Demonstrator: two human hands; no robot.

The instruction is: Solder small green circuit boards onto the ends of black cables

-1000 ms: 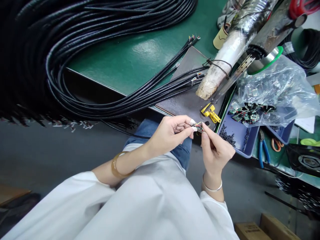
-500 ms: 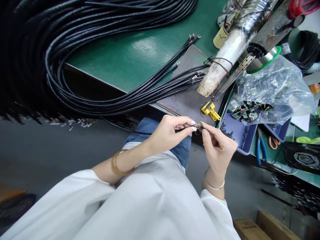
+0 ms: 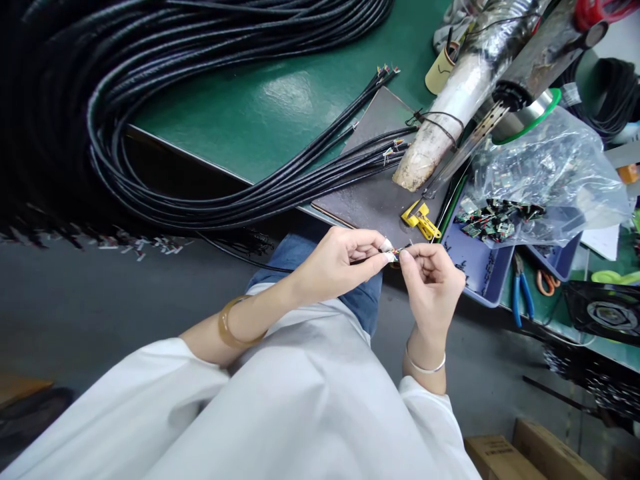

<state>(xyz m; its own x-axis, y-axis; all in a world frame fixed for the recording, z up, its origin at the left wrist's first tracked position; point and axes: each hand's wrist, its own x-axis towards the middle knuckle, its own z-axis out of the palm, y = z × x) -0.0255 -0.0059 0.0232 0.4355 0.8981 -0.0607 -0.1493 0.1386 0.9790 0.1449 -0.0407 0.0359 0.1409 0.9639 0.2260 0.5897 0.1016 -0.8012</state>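
Over my lap at the bench edge, my left hand (image 3: 345, 257) pinches the end of a black cable between thumb and forefinger. Short coloured wires (image 3: 395, 254), red, yellow and blue among them, stick out past its fingertips. My right hand (image 3: 434, 283) is closed too, its thumb and forefinger pinched at those wires; whether a small part sits between its fingertips is hidden. The two hands nearly touch at the tips. Just beyond them lies a yellow cable stripper (image 3: 421, 220) on a dark board (image 3: 367, 200).
Many black cables (image 3: 240, 207) loop over the green bench (image 3: 220, 127) at left. A soldering iron (image 3: 487, 133) and a wrapped tube (image 3: 430, 143) angle down over the board. Purple trays (image 3: 493, 273), a bag of small circuit boards (image 3: 545, 180), and blue-handled pliers (image 3: 523, 297) are at right.
My right hand has shifted slightly left and its fingers have curled in more. My left hand stays almost where it was, still on the cable.
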